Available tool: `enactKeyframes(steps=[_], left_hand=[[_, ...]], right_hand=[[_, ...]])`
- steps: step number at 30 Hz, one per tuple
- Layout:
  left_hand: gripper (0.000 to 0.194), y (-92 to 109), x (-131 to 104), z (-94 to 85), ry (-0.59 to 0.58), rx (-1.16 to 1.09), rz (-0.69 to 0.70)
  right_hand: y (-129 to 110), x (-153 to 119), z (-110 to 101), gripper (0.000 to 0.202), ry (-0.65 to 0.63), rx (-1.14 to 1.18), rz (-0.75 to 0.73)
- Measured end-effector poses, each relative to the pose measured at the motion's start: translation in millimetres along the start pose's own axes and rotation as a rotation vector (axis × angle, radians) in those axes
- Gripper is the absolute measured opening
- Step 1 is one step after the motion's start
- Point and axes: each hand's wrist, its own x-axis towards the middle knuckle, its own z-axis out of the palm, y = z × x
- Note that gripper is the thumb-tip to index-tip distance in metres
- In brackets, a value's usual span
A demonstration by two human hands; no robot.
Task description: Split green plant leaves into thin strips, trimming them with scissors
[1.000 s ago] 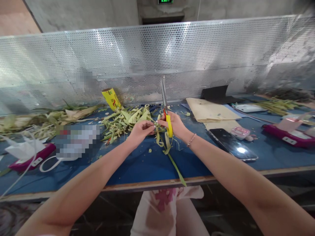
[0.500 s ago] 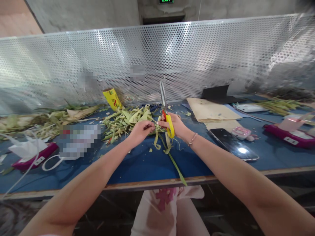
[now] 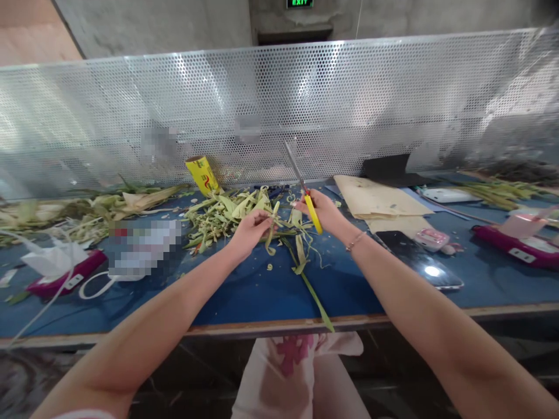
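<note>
My right hand (image 3: 322, 208) holds a pair of scissors (image 3: 313, 213) with yellow and red handles, the metal blades pointing up and away. My left hand (image 3: 253, 228) pinches a pale green curled leaf strip (image 3: 271, 241), its fingers closed. Just beyond that hand lies a heap of knotted green leaf pieces (image 3: 213, 218). Between and below my hands, loose strips (image 3: 300, 253) hang or lie on the blue table, and one long green blade (image 3: 318, 297) reaches the front edge.
A yellow tube (image 3: 202, 176) leans behind the heap. Brown paper sheets (image 3: 379, 198), a black phone (image 3: 419, 259) and a pink case (image 3: 432, 238) lie on the right. Purple power strips (image 3: 515, 247) sit at both sides. Behind the table (image 3: 244, 302) stands a perforated metal screen (image 3: 305, 105).
My hands have moved apart. The right hand with the scissors has shifted right, and the scissors have turned. My left hand keeps a leaf strip near the heap.
</note>
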Motion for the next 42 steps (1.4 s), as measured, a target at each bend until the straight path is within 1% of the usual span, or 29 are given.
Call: enactKeyframes(steps=[2,4,7,9,12,17,20,27,33,38,42], left_hand=[[0.009,2,3,-4.2,0.088,-0.008,0.009],[0.011,3,7,-8.6,0.154,-0.04,0.018],[0.012,3,11,-13.7,0.21,-0.066,0.032],[0.011,2,13,-15.3,0.227,-0.067,0.05],[0.009,0,15,-15.7,0.23,-0.058,0.074],[0.008,-1,15,-15.0,0.194,-0.04,0.077],[0.008,0,14,-14.1,0.177,-0.034,0.079],[0.006,3,11,-11.0,0.151,0.027,0.069],[0.006,5,9,-9.4,0.126,0.048,0.039],[0.008,6,8,-8.4,0.144,0.008,0.037],[0.007,8,6,-7.0,0.151,0.022,0.027]], right_hand=[[5,3,-11,0.041,0.012,-0.23,-0.009],[11,3,-17,0.041,-0.064,-0.36,-0.005],[16,0,-16,0.038,-0.197,-0.473,-0.043],[17,-3,-13,0.036,-0.259,-0.542,-0.097],[15,-4,-10,0.035,-0.311,-0.633,-0.152],[9,-4,-11,0.037,-0.362,-0.738,-0.175],[7,-5,-11,0.04,-0.385,-0.752,-0.179],[6,-4,-9,0.046,-0.428,-0.687,-0.183],[6,-3,-8,0.047,-0.414,-0.697,-0.19],[3,-4,-8,0.049,-0.416,-0.698,-0.187],[-4,-6,-10,0.05,-0.418,-0.697,-0.158]])
